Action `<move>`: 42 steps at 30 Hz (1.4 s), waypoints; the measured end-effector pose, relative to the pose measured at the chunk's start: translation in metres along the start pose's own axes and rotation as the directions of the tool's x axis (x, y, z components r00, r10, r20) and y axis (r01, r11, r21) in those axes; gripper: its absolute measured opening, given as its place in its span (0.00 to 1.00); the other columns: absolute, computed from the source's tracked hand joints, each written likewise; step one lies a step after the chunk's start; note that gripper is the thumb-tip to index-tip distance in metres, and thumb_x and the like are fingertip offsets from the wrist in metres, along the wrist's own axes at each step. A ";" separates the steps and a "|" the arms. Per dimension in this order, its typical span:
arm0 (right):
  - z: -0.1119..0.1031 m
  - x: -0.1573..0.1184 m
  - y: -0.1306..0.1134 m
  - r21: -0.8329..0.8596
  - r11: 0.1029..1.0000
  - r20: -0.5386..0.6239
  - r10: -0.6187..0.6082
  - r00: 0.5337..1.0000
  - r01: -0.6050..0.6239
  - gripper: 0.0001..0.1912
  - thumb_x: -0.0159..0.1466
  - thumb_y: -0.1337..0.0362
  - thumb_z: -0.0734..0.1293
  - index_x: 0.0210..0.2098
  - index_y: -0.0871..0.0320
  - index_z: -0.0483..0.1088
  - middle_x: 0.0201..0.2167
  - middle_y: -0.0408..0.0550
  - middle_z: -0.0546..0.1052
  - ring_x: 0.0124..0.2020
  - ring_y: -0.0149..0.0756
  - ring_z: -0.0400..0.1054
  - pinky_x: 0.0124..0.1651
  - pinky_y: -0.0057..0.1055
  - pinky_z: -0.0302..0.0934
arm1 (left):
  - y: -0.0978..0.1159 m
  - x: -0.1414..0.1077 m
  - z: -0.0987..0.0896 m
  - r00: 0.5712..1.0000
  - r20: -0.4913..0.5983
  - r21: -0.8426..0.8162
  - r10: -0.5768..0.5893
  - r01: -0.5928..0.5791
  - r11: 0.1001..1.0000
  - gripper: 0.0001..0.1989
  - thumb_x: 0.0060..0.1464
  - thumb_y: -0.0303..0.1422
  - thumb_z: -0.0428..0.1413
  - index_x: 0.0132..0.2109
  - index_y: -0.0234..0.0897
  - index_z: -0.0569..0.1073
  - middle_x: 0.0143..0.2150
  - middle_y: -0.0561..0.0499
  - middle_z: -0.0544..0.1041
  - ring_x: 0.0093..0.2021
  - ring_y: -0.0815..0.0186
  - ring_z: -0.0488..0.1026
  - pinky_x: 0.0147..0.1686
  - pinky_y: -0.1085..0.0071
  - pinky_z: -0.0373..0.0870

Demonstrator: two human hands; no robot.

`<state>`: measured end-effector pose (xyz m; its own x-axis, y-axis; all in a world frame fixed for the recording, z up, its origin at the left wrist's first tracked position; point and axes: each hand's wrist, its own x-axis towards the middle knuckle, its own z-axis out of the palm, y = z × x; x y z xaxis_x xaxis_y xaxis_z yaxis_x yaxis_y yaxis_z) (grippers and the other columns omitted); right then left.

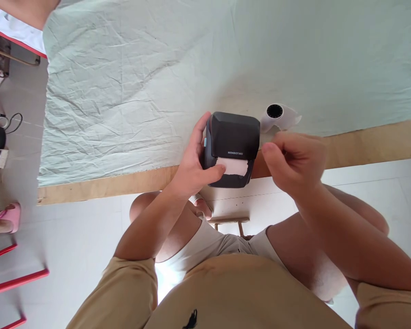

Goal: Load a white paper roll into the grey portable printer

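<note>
My left hand point(196, 165) grips a black label printer point(235, 135) by its left side, above the table's front edge. The printer has pale lettering on its lid. A white paper strip point(233, 166) with ragged ends shows at its front slot, and my left thumb presses on the strip's left end. To the right of the printer is my right hand point(296, 160), fingers curled in and thumb pointing left. Whether anything small is inside those fingers is hidden. Just beyond it, a white paper roll point(281, 118) with a black core lies on the cloth, its loose end to the right.
A wrinkled pale green cloth point(140, 91) covers the table, leaving a bare wooden edge point(106, 184) in front. Another person's arm point(29, 11) reaches in at top left. Cables point(0, 121) and red metal legs point(18, 282) are on the left floor side.
</note>
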<state>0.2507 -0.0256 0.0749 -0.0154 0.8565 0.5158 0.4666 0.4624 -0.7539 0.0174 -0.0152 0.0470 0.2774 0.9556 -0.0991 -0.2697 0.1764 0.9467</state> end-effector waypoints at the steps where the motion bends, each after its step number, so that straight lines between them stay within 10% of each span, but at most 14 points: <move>1: -0.001 0.000 0.000 0.009 0.996 0.078 0.085 0.993 -0.086 0.34 0.80 0.53 0.70 0.23 0.52 0.49 0.17 0.38 0.49 0.20 0.30 0.45 0.24 0.39 0.40 | 0.001 -0.001 0.001 1.000 0.007 -0.012 0.005 -0.005 1.000 0.57 0.47 0.51 0.85 0.79 0.56 0.72 0.70 0.45 0.86 0.63 0.45 0.89 0.55 0.55 0.90; 5: -0.003 0.001 0.004 0.071 0.953 0.310 0.260 0.914 -0.295 0.41 0.79 0.43 0.73 0.21 0.53 0.49 0.18 0.39 0.49 0.21 0.28 0.44 0.23 0.37 0.38 | 0.006 -0.003 0.008 1.000 -0.014 -0.044 -0.017 0.017 0.999 0.39 0.58 0.59 0.79 0.69 0.49 0.79 0.61 0.44 0.90 0.60 0.45 0.91 0.52 0.56 0.91; 13: 0.003 0.008 0.012 0.033 0.952 0.344 0.274 0.898 -0.303 0.43 0.76 0.38 0.76 0.21 0.53 0.51 0.18 0.38 0.50 0.21 0.28 0.44 0.22 0.36 0.35 | 0.012 -0.001 0.014 0.996 -0.063 -0.050 -0.062 0.059 0.997 0.28 0.64 0.60 0.76 0.57 0.46 0.83 0.42 0.49 0.88 0.37 0.58 0.87 0.31 0.65 0.82; 21: 0.002 0.001 0.017 0.093 0.970 0.348 0.181 0.920 -0.226 0.41 0.80 0.34 0.69 0.24 0.52 0.50 0.19 0.39 0.51 0.22 0.29 0.46 0.25 0.36 0.38 | 0.006 0.001 0.016 0.997 -0.084 -0.072 0.004 -0.010 0.997 0.28 0.73 0.65 0.64 0.58 0.48 0.84 0.48 0.48 0.90 0.58 0.48 0.92 0.49 0.57 0.92; 31: -0.004 0.002 0.017 0.130 0.981 0.379 0.088 0.921 -0.147 0.29 0.71 0.55 0.76 0.24 0.51 0.55 0.18 0.36 0.60 0.21 0.28 0.54 0.25 0.33 0.46 | 0.005 0.005 0.016 0.974 -0.226 -0.079 0.007 -0.025 0.997 0.27 0.75 0.57 0.66 0.34 0.45 0.75 0.25 0.53 0.70 0.40 0.55 0.87 0.41 0.59 0.89; 35: 0.002 -0.001 0.017 0.124 0.992 0.214 -0.010 0.977 -0.017 0.33 0.65 0.58 0.81 0.27 0.51 0.50 0.18 0.34 0.61 0.20 0.26 0.51 0.23 0.31 0.44 | 0.008 0.006 0.019 0.975 -0.224 -0.103 0.001 -0.024 0.994 0.28 0.75 0.55 0.67 0.31 0.44 0.72 0.24 0.55 0.67 0.37 0.59 0.87 0.36 0.64 0.87; 42: 0.017 -0.001 -0.002 0.087 0.990 -0.216 -0.090 0.972 0.111 0.26 0.78 0.57 0.76 0.32 0.49 0.58 0.20 0.33 0.66 0.19 0.30 0.69 0.20 0.30 0.51 | 0.007 0.008 0.020 0.995 -0.082 -0.151 -0.061 0.048 0.987 0.24 0.69 0.60 0.70 0.47 0.43 0.84 0.46 0.46 0.90 0.67 0.40 0.90 0.56 0.51 0.93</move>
<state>0.2352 -0.0233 0.0689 0.1341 0.7416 0.6573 0.3838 0.5727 -0.7244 0.0359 -0.0109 0.0585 0.2171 0.9592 -0.1813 -0.3918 0.2558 0.8838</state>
